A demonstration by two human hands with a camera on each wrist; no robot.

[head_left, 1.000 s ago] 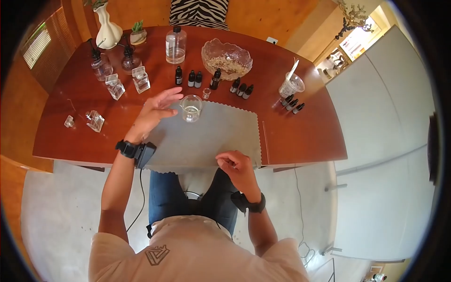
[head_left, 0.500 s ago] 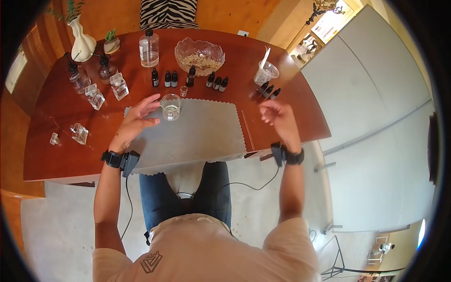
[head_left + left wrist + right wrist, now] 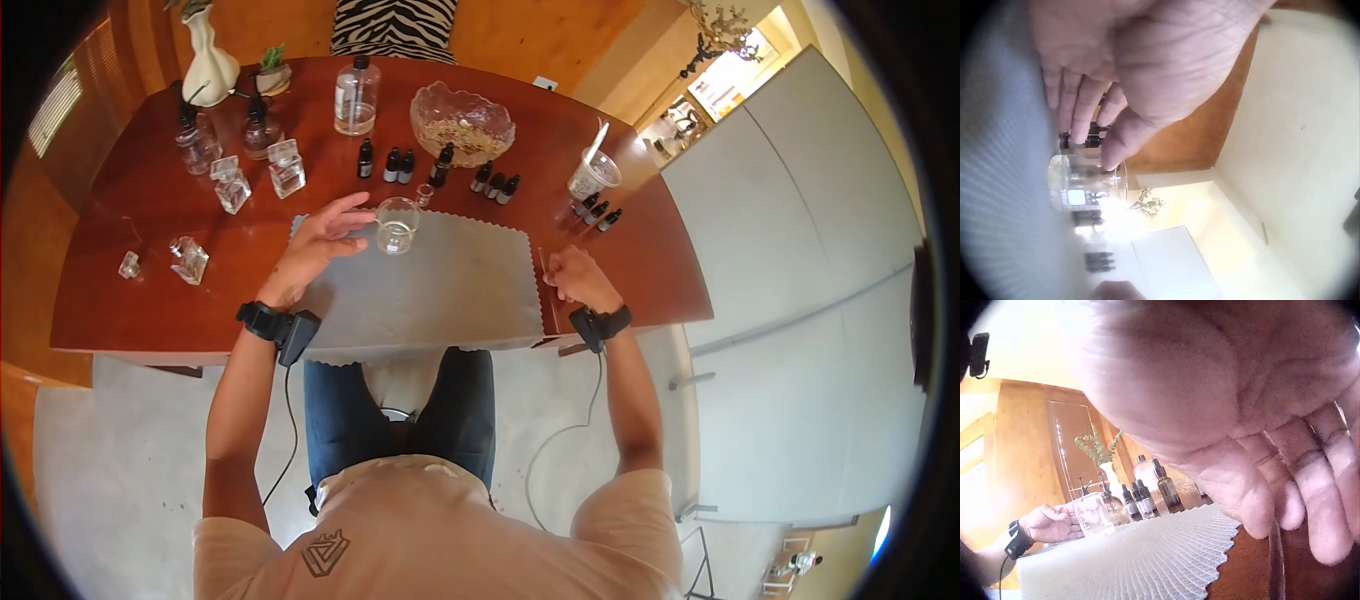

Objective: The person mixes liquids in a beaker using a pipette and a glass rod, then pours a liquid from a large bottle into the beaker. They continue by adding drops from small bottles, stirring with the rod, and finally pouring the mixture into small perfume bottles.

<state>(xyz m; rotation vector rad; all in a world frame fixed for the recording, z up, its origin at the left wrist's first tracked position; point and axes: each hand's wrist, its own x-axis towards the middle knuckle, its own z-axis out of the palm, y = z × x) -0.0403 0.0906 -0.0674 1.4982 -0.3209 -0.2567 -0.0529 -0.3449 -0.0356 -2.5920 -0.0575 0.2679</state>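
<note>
Beside a glass beaker (image 3: pixel 397 236) on the grey mat, my left hand (image 3: pixel 322 245) has its fingers extended and thumb spread, the fingertips right at the glass. The left wrist view shows the beaker (image 3: pixel 1079 184) with a white label patch and a little clear liquid, just past the thumb. My right hand (image 3: pixel 582 278) is low over the table to the right of the mat. It pinches a thin clear glass rod (image 3: pixel 1277 565) between thumb and fingertips; the far part of the rod lies outside the right wrist view. A tiny glass cup (image 3: pixel 425 194) stands behind the beaker.
Several black dropper bottles (image 3: pixel 440 163) line the back of the mat (image 3: pixel 440 300). Farther back are a large bottle (image 3: pixel 356 100) and a glass bowl (image 3: pixel 480 110). Square glass bottles (image 3: pixel 232 190) stand at left; a plastic cup (image 3: pixel 582 185) stands at right.
My right hand has moved from the mat's front edge out to the right, then down to the glass rod, which it now pinches. The left hand stays beside the beaker.
</note>
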